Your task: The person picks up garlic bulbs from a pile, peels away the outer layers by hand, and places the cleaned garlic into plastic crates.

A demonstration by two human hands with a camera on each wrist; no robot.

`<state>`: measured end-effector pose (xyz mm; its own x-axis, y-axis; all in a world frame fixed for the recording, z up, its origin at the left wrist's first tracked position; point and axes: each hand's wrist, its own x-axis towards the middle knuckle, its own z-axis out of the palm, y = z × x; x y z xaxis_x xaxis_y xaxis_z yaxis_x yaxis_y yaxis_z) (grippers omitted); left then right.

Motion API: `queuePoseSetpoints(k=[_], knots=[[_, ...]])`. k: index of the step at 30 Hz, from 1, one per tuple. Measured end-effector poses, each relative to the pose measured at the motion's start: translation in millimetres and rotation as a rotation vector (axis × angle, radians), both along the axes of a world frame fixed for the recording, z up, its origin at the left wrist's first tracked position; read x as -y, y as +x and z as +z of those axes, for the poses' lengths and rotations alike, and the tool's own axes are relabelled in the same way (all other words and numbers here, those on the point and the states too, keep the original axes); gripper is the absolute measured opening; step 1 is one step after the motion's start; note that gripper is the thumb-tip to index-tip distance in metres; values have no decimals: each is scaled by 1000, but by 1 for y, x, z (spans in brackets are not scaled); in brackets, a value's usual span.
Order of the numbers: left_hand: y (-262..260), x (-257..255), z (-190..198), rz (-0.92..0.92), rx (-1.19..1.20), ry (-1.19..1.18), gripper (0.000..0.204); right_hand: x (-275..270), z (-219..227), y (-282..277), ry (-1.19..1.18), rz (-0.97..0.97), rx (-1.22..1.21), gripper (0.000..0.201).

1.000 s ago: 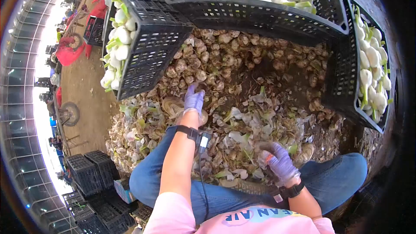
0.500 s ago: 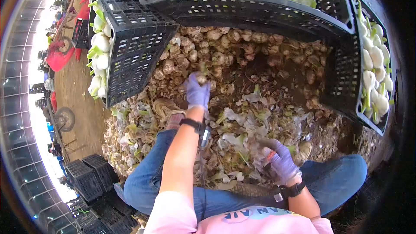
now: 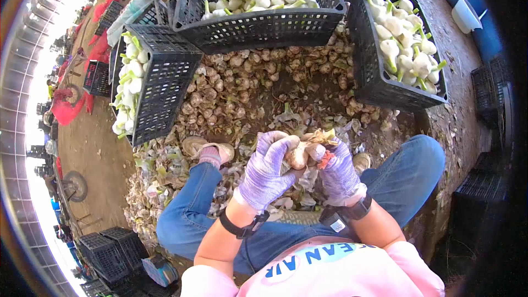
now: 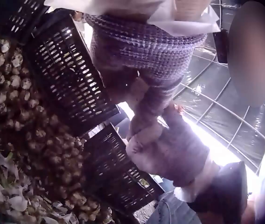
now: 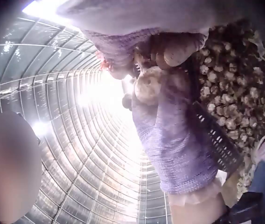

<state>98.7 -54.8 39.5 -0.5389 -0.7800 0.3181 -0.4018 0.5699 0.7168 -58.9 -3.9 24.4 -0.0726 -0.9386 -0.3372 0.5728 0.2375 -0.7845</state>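
In the head view both hands, in purple knit gloves, meet over the lap. My left hand [image 3: 268, 168] grips a garlic bulb [image 3: 297, 157] with brownish outer skin, fingers and thumb round its side. My right hand [image 3: 338, 173], with an orange-red patch near the thumb, pinches the bulb's dry stalk end [image 3: 323, 136]. The right wrist view shows the same garlic bulb [image 5: 149, 86] between the hands. From the left wrist the gloves hide the bulb. Loose peeled skins [image 3: 157, 179] lie on the ground below.
Black crates of white garlic stand at the left [image 3: 165, 91], the front [image 3: 258, 32] and the right [image 3: 393, 91]. Between them lies a heap of unpeeled garlic [image 3: 217, 91]. A shoe [image 3: 193, 146] rests among the skins. Stacked black crates [image 3: 107, 250] stand lower left.
My left hand picked a garlic bulb from the heap and brought it back to my right hand, which rose to meet it and took hold of its stalk end. The head view has shifted.
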Motion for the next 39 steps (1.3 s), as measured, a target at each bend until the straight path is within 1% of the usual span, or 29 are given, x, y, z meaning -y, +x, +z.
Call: queuePoseSetpoints(k=[3, 5, 6, 7, 9, 10, 11, 13, 15, 16, 17, 18, 19, 20, 21, 23, 24, 25, 27, 28, 29, 31, 32, 33, 34, 35, 37, 38, 39], knots=[[7, -18, 9, 4, -16, -24, 63, -13, 8, -1, -26, 48, -21, 23], [9, -29, 16, -4, -80, 60, 60, -22, 10, -3, -35, 102, -72, 23], [10, -35, 15, 0, -96, 106, 62, -26, 12, -3, -5, 104, -4, 25], [11, -40, 13, -2, -97, 100, 62, -29, 16, -6, -12, 102, -5, 25], [12, -47, 9, -7, -130, 154, 60, -35, 27, -12, 84, 201, -64, 26], [12, -50, 8, -9, -130, 148, 60, -38, 26, -13, 90, 210, -66, 26], [12, -53, 7, 10, -167, 192, 60, -40, 26, -14, 86, 208, -65, 26], [11, -59, 9, 26, -203, 235, 60, -45, 26, -17, 63, 271, -84, 27], [11, -66, 16, 64, -568, 937, 62, -49, 24, -17, 41, 290, -73, 24], [11, -67, 9, 27, -676, 985, 56, -50, 22, -18, 22, 309, -65, 21], [12, -67, 5, 28, -673, 984, 56, -49, 21, -20, 21, 309, -62, 21], [12, -67, 4, 73, -756, 1257, 57, -47, 20, -24, -267, 365, -404, 17], [14, -67, 0, 122, -835, 1530, 63, -45, 20, -25, -557, 410, -744, 13], [15, -64, -16, 192, -702, 1629, 73, -46, 21, -24, -675, 394, -772, 11], [16, -66, -26, 194, -702, 1627, 73, -47, 14, -22, -676, 394, -770, 11], [9, -67, -21, 133, -737, 1427, 71, -47, 2, -14, -349, 270, -428, 20], [7, -69, -15, 151, -631, 1174, 71, -51, 5, -17, -96, 283, -181, 24], [3, -72, -18, 151, -632, 1172, 71, -51, 6, -15, -98, 284, -181, 24], [-7, -84, -28, 327, -416, 610, 65, -53, 3, -8, -181, 311, -13, 25], [-10, -88, -13, 312, -596, 789, 59, -56, 2, -7, -183, 311, -10, 25], [-7, -86, -7, 286, -836, 1033, 55, -61, 0, -6, -148, 281, -41, 32], [-1, -79, -8, 189, -948, 1224, 56, -66, -2, -7, -76, 221, -110, 46], [1, -76, -10, 186, -952, 1222, 56, -64, 5, -2, 20, 72, 537, 42], [3, -72, -14, 99, -940, 1136, 55, -62, 9, -4, 15, 73, 534, 42], [4, -67, -12, 9, -924, 1049, 55, -59, 14, -6, -45, 141, 442, 40], [5, -65, -8, 4, -924, 1047, 55, -58, 20, -8, -101, 208, 351, 37], [9, -62, 5, 154, -542, 731, 33, -57, 28, -9, -86, 244, 389, 36], [14, -57, 5, 155, -507, 741, 24, -57, 27, -7, -25, 175, 449, 37], [16, -55, 7, 154, -508, 740, 24, -56, 24, -6, 35, 105, 509, 37]])
